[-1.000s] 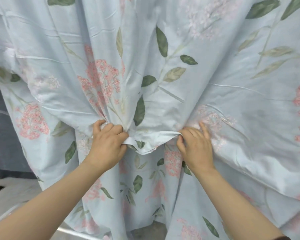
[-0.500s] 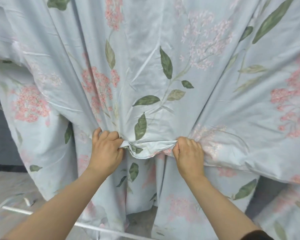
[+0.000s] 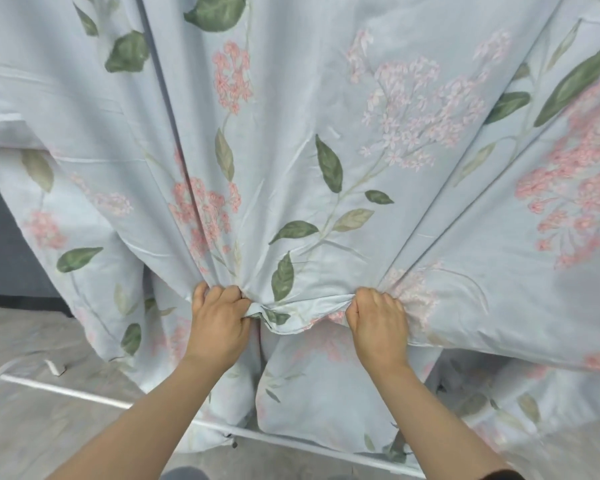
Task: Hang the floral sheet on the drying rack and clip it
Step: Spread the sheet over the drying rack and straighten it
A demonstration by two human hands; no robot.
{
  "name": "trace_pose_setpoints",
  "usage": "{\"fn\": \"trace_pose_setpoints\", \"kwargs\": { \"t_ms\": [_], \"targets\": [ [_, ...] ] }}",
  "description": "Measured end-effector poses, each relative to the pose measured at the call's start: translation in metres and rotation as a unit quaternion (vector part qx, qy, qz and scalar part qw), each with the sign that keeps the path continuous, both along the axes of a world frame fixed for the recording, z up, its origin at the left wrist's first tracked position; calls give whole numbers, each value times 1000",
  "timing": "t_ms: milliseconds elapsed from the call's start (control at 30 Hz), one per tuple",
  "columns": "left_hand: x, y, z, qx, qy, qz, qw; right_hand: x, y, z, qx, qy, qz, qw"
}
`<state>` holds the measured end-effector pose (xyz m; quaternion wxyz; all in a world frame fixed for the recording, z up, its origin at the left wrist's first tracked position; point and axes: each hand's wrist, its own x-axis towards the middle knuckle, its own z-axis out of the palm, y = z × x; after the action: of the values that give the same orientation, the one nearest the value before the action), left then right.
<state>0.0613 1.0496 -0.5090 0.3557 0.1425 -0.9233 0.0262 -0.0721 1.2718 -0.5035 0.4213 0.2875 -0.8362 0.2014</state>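
The floral sheet (image 3: 326,98), pale blue with pink blossoms and green leaves, hangs in front of me and fills almost the whole view. Its folds fan upward from its lower hem. My left hand (image 3: 217,322) is clenched on a bunch of that hem. My right hand (image 3: 378,323) grips the hem a short way to the right, with a slack loop of fabric between the two fists. A white bar of the drying rack (image 3: 66,391) runs low across the floor under the sheet. The upper part of the rack is hidden behind the cloth. No clip is visible.
A grey floor (image 3: 32,438) lies below. A small white piece (image 3: 54,368) rests on it near the bar at the left. A dark grey wall or panel (image 3: 0,244) shows at the left edge behind the sheet.
Both hands have kept their grip on the hem and drawn it downward; the sheet has slid down, its folds pulled tighter. More of the floor and the rack's low bar now shows.
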Motion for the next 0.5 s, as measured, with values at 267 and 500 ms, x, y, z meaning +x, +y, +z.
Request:
{"fn": "trace_pose_setpoints", "kwargs": {
  "t_ms": [267,500],
  "targets": [
    [-3,1,-44,11,-19,4,1000,-5,-1,-36,19,-21,-19,999],
    [-8,-2,-91,32,-42,0,999,-5,-2,-80,44,-54,-26,997]
  ]
}}
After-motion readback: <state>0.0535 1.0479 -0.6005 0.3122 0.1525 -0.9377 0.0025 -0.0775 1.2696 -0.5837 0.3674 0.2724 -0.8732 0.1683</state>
